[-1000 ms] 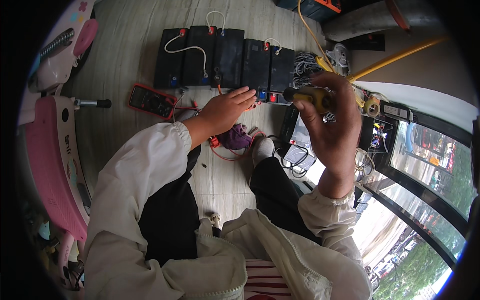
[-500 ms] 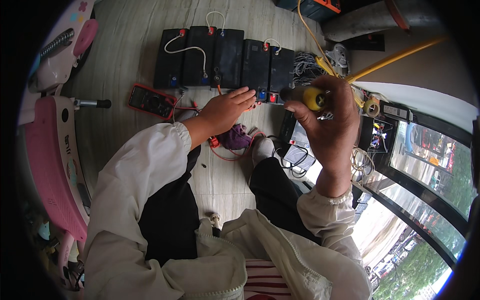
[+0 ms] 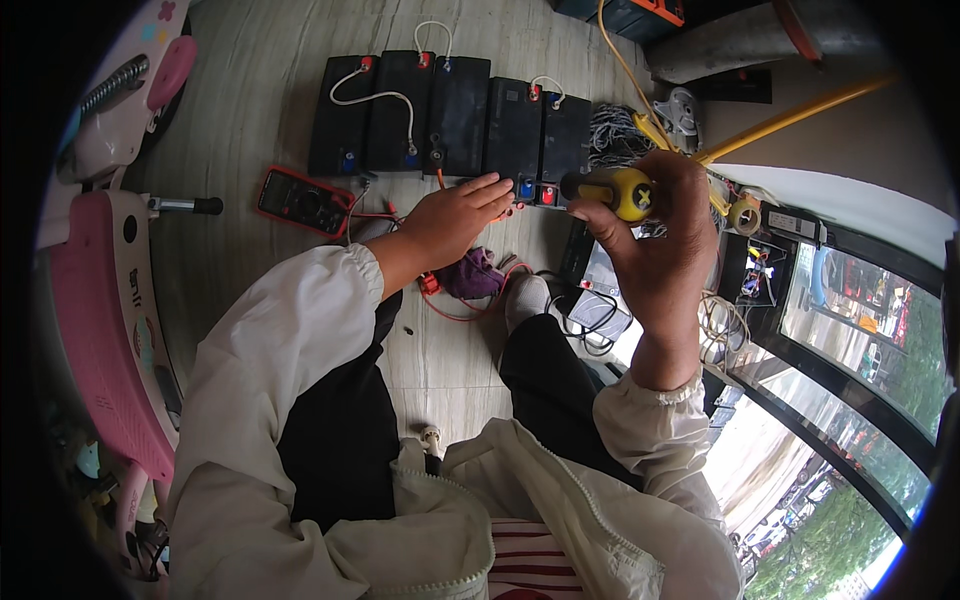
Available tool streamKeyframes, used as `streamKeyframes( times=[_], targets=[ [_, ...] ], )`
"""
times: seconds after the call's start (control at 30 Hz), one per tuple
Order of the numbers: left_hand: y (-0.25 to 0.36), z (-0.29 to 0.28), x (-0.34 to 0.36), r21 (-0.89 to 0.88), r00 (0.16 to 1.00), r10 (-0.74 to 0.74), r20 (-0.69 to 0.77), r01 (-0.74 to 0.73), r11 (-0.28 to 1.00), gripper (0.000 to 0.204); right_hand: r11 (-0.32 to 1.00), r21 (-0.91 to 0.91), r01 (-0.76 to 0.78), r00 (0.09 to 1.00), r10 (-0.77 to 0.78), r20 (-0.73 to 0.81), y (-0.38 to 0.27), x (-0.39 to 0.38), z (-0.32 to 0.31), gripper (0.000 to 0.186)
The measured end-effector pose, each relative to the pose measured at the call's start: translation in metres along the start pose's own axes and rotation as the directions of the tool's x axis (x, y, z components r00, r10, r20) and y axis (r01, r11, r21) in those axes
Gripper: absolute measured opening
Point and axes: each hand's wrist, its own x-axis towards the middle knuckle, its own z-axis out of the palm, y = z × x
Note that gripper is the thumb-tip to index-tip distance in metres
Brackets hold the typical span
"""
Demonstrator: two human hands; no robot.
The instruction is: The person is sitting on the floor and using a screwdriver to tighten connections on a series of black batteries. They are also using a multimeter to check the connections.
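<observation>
My right hand (image 3: pixel 675 235) is closed around a screwdriver (image 3: pixel 628 193) with a yellow and black handle, pointing left toward the front edge of the batteries. Its tip is hard to make out. My left hand (image 3: pixel 452 222) lies with outstretched fingers along the front of a row of black batteries (image 3: pixel 460 115), near a blue terminal (image 3: pixel 527 188) and a red terminal (image 3: pixel 548 195). Whatever lies under its palm is hidden. An orange wire (image 3: pixel 440 178) runs from a battery terminal down to this hand. White jumper wires (image 3: pixel 385 97) link several terminals.
On the floor left of my hand lies a red and black multimeter (image 3: pixel 305 202). A purple cloth (image 3: pixel 472 275) and red leads are by my shoe (image 3: pixel 527 300). Coiled cables (image 3: pixel 615 135) and a yellow pole (image 3: pixel 790 120) stand right; a pink scooter-like vehicle (image 3: pixel 100 330) stands left.
The screwdriver handle has turned in my right hand, showing more of its yellow end. My left hand keeps its place.
</observation>
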Motion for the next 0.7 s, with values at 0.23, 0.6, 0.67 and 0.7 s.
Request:
streamKeyframes(
  times=[0.23, 0.6, 0.67, 0.7],
  targets=[
    [0.001, 0.001, -0.001, -0.004, 1.0, -0.01, 0.001, 0.01, 1.0, 0.057, 0.971, 0.19, 0.146, 0.986, -0.157, 0.049, -0.009, 0.006, 0.001, 0.046],
    [0.0, 0.002, 0.0, 0.009, 1.0, -0.01, 0.004, 0.01, 1.0, 0.057, 0.996, 0.002, 0.088, 0.996, -0.088, 0.015, -0.012, 0.006, -0.003, 0.05],
    [-0.001, 0.003, 0.0, 0.012, 1.0, 0.002, -0.004, -0.002, 1.0, 0.057, 0.992, 0.08, 0.098, 0.995, -0.1, 0.025, -0.012, 0.006, -0.003, 0.049],
    [-0.001, 0.003, -0.001, 0.016, 1.0, 0.0, -0.005, 0.0, 1.0, 0.058, 0.988, 0.122, 0.093, 0.994, -0.099, 0.049, -0.014, 0.006, -0.004, 0.048]
  ],
)
